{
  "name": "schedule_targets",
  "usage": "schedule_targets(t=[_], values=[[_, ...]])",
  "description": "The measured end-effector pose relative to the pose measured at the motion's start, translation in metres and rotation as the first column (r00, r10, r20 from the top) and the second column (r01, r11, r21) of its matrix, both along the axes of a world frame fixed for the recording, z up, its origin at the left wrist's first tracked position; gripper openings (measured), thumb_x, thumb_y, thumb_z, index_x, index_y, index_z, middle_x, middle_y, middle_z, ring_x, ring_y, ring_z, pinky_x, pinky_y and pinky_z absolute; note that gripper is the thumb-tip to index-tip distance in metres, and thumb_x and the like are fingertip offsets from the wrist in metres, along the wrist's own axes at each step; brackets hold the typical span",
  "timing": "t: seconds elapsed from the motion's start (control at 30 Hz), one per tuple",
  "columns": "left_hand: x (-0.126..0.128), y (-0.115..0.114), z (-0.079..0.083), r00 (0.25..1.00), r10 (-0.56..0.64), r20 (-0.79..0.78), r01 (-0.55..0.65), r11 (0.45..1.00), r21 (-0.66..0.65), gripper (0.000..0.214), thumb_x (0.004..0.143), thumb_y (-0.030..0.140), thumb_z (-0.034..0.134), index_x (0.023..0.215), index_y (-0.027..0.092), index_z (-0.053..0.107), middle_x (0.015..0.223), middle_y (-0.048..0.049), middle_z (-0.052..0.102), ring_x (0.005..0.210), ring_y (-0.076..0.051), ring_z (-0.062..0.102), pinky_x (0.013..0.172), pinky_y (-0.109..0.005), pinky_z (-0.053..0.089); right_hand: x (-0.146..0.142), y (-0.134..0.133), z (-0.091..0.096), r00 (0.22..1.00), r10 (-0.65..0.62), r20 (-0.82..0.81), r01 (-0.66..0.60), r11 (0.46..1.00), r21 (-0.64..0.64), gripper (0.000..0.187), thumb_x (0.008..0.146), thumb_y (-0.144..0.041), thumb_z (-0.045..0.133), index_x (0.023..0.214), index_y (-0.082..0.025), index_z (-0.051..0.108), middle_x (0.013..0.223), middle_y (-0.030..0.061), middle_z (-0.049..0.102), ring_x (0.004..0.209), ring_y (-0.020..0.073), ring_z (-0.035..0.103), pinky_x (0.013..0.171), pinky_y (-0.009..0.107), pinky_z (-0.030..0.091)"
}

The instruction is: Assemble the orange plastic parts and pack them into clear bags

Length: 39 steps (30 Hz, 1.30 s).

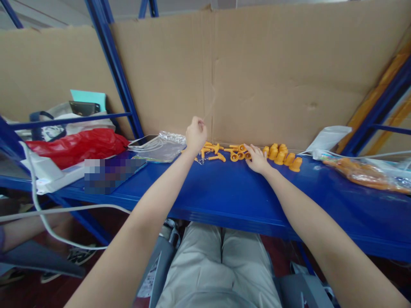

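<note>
My left hand (196,134) is raised above the back of the blue table, fingers curled into a pinch. A faint, thin, clear streak shows beside its fingertips, and I cannot make out what they hold. My right hand (257,159) rests low with its fingers spread, touching or just over the yellow ring-ended parts (234,157). Below and right of my left hand lie yellow corkscrew handles (218,157), with metal spirals (200,161) beside them. To the right of my right hand, several yellow bell-shaped caps (279,157) stand close together.
A cardboard sheet (272,77) walls the back of the blue table (224,188). On the left lie a phone (145,141), a clear bag (167,149), a red bag (77,147) and a white power strip (61,176) with cable. Bagged orange parts (366,172) lie right.
</note>
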<state>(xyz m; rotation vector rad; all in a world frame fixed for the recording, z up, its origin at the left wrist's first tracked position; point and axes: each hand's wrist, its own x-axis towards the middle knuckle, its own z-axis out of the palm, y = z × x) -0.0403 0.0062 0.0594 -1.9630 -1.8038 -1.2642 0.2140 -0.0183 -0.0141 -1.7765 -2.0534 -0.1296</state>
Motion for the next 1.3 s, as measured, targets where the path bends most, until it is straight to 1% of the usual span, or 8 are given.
schedule_targets(t=[0.1, 0.2, 0.53, 0.7, 0.8, 0.97, 1.13, 1.3], values=[[0.004, -0.016, -0.021, 0.995, -0.087, -0.056, 0.081, 0.992, -0.093, 0.030, 0.092, 0.022, 0.040, 0.114, 0.017, 0.059, 0.110, -0.0093, 0.069, 0.104, -0.022, 0.063, 0.087, -0.031, 0.047, -0.004, -0.003, 0.002, 0.999, 0.021, 0.029, -0.020, 0.999, -0.028, 0.064, 0.087, -0.020, 0.044, 0.150, -0.026, 0.033, 0.159, 0.0088, 0.024, 0.144, 0.0350, 0.021, 0.112, 0.066, 0.016], [0.000, -0.018, -0.034, 0.966, -0.206, -0.156, 0.174, 0.964, -0.199, 0.023, 0.087, 0.020, 0.048, 0.100, 0.017, 0.067, 0.105, -0.0100, 0.071, 0.102, -0.023, 0.064, 0.088, -0.030, 0.048, -0.005, -0.003, 0.002, 0.999, 0.035, 0.026, -0.035, 0.999, -0.024, 0.061, 0.086, -0.019, 0.045, 0.146, -0.021, 0.039, 0.157, 0.0112, 0.028, 0.144, 0.0346, 0.023, 0.112, 0.066, 0.016], [-0.002, -0.012, -0.032, 0.877, -0.323, -0.356, 0.173, 0.904, -0.392, 0.025, 0.074, 0.011, 0.049, 0.082, 0.017, 0.073, 0.088, -0.0066, 0.074, 0.088, -0.020, 0.067, 0.078, -0.027, 0.050, -0.003, 0.002, 0.001, 0.999, -0.047, 0.009, 0.046, 0.996, 0.072, 0.038, 0.086, -0.020, 0.042, 0.120, -0.014, 0.057, 0.128, 0.0178, 0.059, 0.124, 0.0338, 0.048, 0.110, 0.062, 0.021], [-0.001, -0.016, -0.032, 0.773, -0.509, -0.378, 0.206, 0.766, -0.609, 0.026, 0.067, 0.011, 0.051, 0.077, 0.017, 0.074, 0.087, -0.0061, 0.075, 0.085, -0.019, 0.067, 0.074, -0.024, 0.049, -0.003, 0.001, 0.001, 0.999, 0.026, -0.025, -0.023, 0.991, 0.129, 0.053, 0.086, -0.017, 0.040, 0.138, -0.016, 0.044, 0.146, 0.0153, 0.045, 0.132, 0.0326, 0.042, 0.110, 0.064, 0.021], [0.000, -0.017, -0.032, 0.770, -0.525, -0.362, 0.182, 0.725, -0.665, 0.025, 0.067, 0.016, 0.052, 0.077, 0.017, 0.075, 0.086, -0.0064, 0.075, 0.081, -0.019, 0.067, 0.072, -0.024, 0.048, -0.004, 0.000, 0.002, 0.997, 0.073, 0.004, -0.073, 0.994, 0.077, 0.057, 0.086, -0.016, 0.039, 0.143, -0.022, 0.041, 0.154, 0.0097, 0.035, 0.136, 0.0321, 0.038, 0.110, 0.064, 0.022], [0.005, -0.019, -0.035, 0.799, -0.489, -0.350, 0.175, 0.746, -0.643, 0.025, 0.068, 0.018, 0.053, 0.080, 0.017, 0.075, 0.087, -0.0077, 0.075, 0.082, -0.020, 0.068, 0.070, -0.024, 0.048, -0.007, 0.000, 0.003, 0.996, 0.068, 0.061, -0.075, 0.990, 0.124, 0.058, 0.087, -0.017, 0.038, 0.145, -0.021, 0.040, 0.150, 0.0111, 0.042, 0.134, 0.0313, 0.041, 0.109, 0.060, 0.026], [0.008, -0.020, -0.037, 0.795, -0.454, -0.402, 0.129, 0.774, -0.620, 0.027, 0.073, 0.017, 0.050, 0.086, 0.016, 0.074, 0.094, -0.0091, 0.074, 0.089, -0.021, 0.068, 0.075, -0.025, 0.049, -0.010, 0.002, 0.000, 0.985, 0.080, 0.155, -0.091, 0.994, 0.065, 0.059, 0.089, -0.020, 0.040, 0.147, -0.023, 0.035, 0.157, 0.0081, 0.029, 0.134, 0.0335, 0.039, 0.110, 0.062, 0.023], [0.006, -0.017, -0.040, 0.790, -0.450, -0.416, 0.127, 0.784, -0.608, 0.028, 0.078, 0.015, 0.048, 0.092, 0.015, 0.072, 0.099, -0.0094, 0.073, 0.092, -0.021, 0.066, 0.077, -0.026, 0.048, -0.011, 0.005, -0.001, 0.975, 0.078, 0.207, -0.113, 0.980, 0.163, 0.046, 0.088, -0.014, 0.039, 0.133, -0.013, 0.048, 0.142, 0.0177, 0.045, 0.122, 0.0327, 0.050, 0.101, 0.049, 0.038]])
